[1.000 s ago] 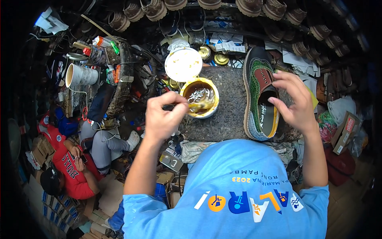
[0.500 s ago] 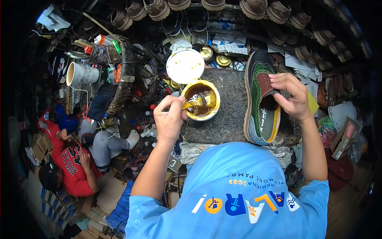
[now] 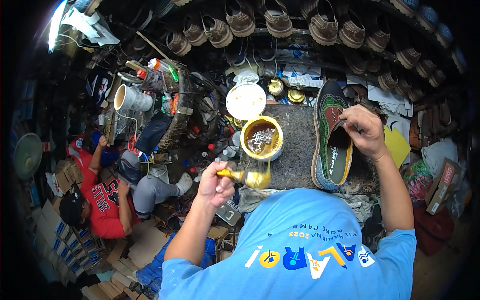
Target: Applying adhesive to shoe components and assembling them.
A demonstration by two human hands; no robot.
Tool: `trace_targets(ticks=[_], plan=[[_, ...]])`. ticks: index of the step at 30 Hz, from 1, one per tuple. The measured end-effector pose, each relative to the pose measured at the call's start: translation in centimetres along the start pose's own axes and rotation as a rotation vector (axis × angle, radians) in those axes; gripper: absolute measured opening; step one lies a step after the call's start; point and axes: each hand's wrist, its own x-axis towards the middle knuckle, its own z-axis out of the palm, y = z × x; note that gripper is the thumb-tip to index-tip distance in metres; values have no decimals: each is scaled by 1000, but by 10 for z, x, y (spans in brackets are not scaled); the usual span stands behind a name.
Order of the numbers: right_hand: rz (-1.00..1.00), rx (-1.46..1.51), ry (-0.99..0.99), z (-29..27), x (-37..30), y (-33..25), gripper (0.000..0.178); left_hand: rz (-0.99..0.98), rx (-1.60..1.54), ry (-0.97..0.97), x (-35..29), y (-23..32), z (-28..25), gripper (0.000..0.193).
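My left hand (image 3: 215,186) is closed around the yellow handle of a brush (image 3: 256,179). Its bristles are coated in yellowish glue, and a thin strand trails from them up to a tub (image 3: 277,147) of amber liquid. The tub has a yellow-smeared rim and stands on the left part of a dark, rough block (image 3: 295,132). Over on the right, my right hand (image 3: 366,131) pinches the opening edge of a shoe (image 3: 324,120) in green, black and brown with a pale sole edge. The shoe rests on the block, toe pointing away, its insole visible.
A white lid (image 3: 246,101) lies behind the tub, beside small round tins (image 3: 296,95). Brown shoes (image 3: 322,25) line shelves at the back. A white cup (image 3: 135,99) lies among clutter at left. Another person in a red shirt (image 3: 106,207) sits at lower left.
My left hand has drawn the brush out of the tub, toward me. My right hand's fingers have closed more on the shoe's opening edge. The whole view has shifted slightly.
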Motion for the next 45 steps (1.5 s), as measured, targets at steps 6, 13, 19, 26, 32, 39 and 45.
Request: trace_targets(ticks=[6,13,19,26,32,39,45], plan=[[-185,-130,-2,-2,-5,-10,26,719,-48,-535,-93,66,133,47],[-107,-27,-40,-12,-8,-14,28,807,-2,-651,-111,78,142,51],[-56,105,-84,-21,-12,1,28,942,266,-518,-109,90,156,25],[45,228,-216,-31,7,17,23,1044,998,-410,-67,17,211,28],[132,246,-396,-30,19,14,28,1184,1606,-524,18,-51,232,6],[144,335,-454,-28,23,18,29,1075,1623,-456,58,-75,211,2],[136,392,-497,-32,28,27,31,982,1636,-462,60,-63,221,3]])
